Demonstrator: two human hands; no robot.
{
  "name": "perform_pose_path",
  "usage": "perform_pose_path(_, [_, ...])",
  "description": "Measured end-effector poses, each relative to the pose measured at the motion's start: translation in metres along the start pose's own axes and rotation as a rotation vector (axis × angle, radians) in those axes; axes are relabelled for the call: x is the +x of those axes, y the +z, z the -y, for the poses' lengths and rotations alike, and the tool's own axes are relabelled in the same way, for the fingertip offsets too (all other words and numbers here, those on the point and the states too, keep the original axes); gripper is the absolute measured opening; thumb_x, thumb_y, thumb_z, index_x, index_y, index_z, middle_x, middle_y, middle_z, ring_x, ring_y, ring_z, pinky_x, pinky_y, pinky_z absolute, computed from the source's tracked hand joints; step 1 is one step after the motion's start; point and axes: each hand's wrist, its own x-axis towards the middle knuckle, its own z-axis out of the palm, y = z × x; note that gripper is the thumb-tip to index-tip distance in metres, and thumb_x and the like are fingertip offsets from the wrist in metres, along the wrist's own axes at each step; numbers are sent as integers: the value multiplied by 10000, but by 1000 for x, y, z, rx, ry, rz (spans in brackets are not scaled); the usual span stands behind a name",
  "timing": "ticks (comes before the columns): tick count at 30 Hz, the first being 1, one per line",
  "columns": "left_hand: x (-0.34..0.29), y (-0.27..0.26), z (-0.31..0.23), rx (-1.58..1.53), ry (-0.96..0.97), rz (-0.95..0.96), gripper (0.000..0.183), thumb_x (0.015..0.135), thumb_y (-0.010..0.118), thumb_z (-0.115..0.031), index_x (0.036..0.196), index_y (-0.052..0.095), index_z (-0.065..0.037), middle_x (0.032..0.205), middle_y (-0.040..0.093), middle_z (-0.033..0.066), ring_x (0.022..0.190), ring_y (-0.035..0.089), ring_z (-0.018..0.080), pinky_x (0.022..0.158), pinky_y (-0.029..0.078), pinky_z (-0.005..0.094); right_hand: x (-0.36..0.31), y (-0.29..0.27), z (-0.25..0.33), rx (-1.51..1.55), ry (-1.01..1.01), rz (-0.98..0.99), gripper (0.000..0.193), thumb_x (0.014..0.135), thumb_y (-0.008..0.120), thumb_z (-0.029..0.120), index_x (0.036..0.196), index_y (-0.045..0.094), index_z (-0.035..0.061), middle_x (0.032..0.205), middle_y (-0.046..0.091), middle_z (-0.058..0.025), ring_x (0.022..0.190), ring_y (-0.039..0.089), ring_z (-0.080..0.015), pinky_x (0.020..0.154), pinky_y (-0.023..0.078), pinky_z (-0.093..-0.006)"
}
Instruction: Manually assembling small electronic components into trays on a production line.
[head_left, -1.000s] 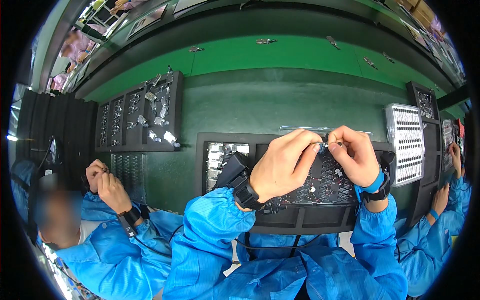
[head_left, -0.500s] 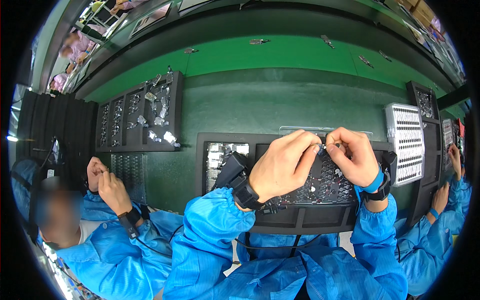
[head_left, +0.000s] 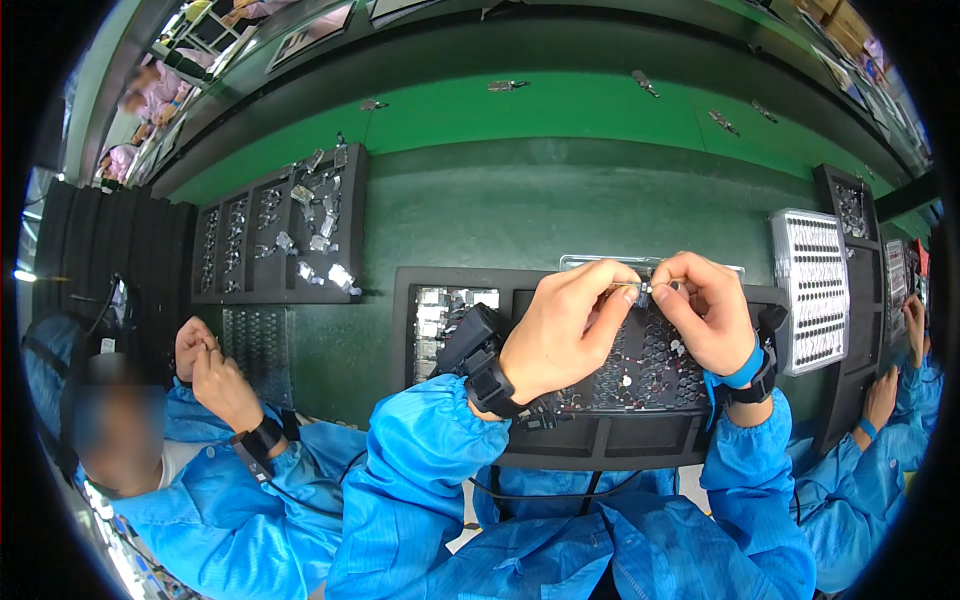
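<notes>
Looks like the fiddly fingertip stage, probably mid-step. Pinching a small part (head_left: 645,289) between thumb and finger of the left hand (head_left: 565,325), and pinching at the same spot from the other side with the right hand (head_left: 710,315). Held up over the far side of the black tray (head_left: 403,340), near the rows of little parts (head_left: 655,360). Can't tell if one piece or two, too tiny and mostly covered up.

Next bit probably calls for a steady grip on both sides and tiny finger moves only, no big arm swings.

As for room: loads of it past the tray, on bare green tabletop (head_left: 470,215). Just mind the clear plastic edge (head_left: 575,262) showing along the far side. Way tighter to the right, with a white dotted panel (head_left: 812,290) just beside the tray's end. Decent gap on the left before hitting the other loaded tray (head_left: 357,170) and the co-worker's hands (head_left: 222,385). Worth watching the chunky black wrist strap (head_left: 490,385) too, close to the silver parts (head_left: 428,340), maybe easy to snag.
</notes>
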Motion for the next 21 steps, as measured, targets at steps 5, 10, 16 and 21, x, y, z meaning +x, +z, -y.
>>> perform_pose_path(5, [1,-6,-4,-66,-105,93,135,996,630,-96,1083,666,0,893,707,150,789,691,216,711,524,324,0,-6,-1,77,-35,61,36,913,677,38,907,653,11,696,571,41,583,431,-12,508,323,-220])
perform_pose_path(10, [2,-7,-4,-64,-85,118,133,992,626,-88,1073,668,9,894,707,146,811,693,199,731,530,319,-1,-7,-2,72,-29,67,35,906,681,25,912,655,2,696,585,44,571,439,4,493,314,-207])
perform_pose_path(16, [1,-6,-5,-83,-99,117,144,991,623,-82,1078,667,24,912,709,146,857,705,199,769,540,317,-2,-5,-4,118,-20,55,35,901,688,17,916,663,-3,697,594,42,565,447,14,492,321,-193])
perform_pose_path(21, [0,-6,-5,-90,-90,105,135,988,625,-66,1078,669,25,925,712,145,865,707,199,774,542,316,-2,-7,-3,99,-17,66,38,901,692,15,916,663,-6,700,607,34,571,466,16,498,336,-186])
